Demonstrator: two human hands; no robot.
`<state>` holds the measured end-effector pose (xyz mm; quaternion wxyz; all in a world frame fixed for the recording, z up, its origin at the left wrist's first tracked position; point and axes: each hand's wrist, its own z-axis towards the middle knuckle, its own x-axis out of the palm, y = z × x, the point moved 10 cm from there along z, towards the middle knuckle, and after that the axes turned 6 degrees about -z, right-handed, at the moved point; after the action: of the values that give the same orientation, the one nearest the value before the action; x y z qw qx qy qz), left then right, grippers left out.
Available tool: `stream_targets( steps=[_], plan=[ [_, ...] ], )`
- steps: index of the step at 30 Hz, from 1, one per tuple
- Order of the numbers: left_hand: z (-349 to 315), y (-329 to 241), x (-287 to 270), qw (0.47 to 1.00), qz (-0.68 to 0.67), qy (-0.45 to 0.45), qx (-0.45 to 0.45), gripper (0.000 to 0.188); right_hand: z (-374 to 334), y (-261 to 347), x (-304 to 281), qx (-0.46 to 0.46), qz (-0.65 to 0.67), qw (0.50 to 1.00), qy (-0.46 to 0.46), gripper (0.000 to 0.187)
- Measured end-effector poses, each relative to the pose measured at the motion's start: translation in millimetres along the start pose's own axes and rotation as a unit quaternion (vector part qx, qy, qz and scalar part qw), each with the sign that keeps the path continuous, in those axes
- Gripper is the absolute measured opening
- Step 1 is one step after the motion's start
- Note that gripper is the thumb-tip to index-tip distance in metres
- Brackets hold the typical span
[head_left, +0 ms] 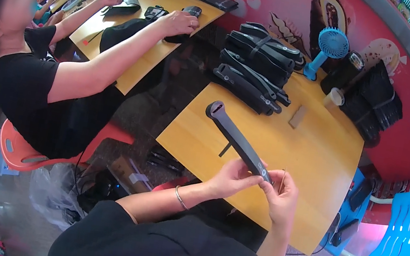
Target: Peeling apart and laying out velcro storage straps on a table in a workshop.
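Long, flat, dark-grey fabric strip (238, 140) held over the yellow wooden table (314, 163), near its front edge. Long axis runs away and leftward from the fingers; far end free. Left hand (233, 181) pinches it near the close end, wrist angled inward; right hand (282, 192), upright, grips the tip. Bundled black fabric strips (259, 55) beyond, from where I stand.

A black short-sleeved top (166, 253) is worn with a slim silvery left-wrist bangle (181, 198).
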<state>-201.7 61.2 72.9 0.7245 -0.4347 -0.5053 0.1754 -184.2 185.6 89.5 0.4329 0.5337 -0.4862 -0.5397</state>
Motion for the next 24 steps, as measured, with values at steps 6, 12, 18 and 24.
stream_targets(
  steps=[6, 12, 18, 24],
  plan=[
    [-2, -6, 1, 0.998, 0.053, 0.024, -0.017, 0.028, -2, 0, 4, 0.008, 0.036, 0.999, 0.034, 0.024],
    [-3, -32, 26, 0.972, 0.209, 0.108, -0.014, 0.026, -10, 0, 5, 0.021, 0.063, 0.995, 0.071, 0.024],
    [-2, -27, 10, 0.977, 0.190, 0.062, -0.071, 0.033, -13, 1, -18, 0.039, -0.022, 0.999, -0.006, 0.026],
    [-2, -32, 16, 0.991, 0.126, 0.045, -0.026, 0.040, -14, 30, 5, -0.012, -0.061, 0.998, 0.000, 0.025]
  ],
)
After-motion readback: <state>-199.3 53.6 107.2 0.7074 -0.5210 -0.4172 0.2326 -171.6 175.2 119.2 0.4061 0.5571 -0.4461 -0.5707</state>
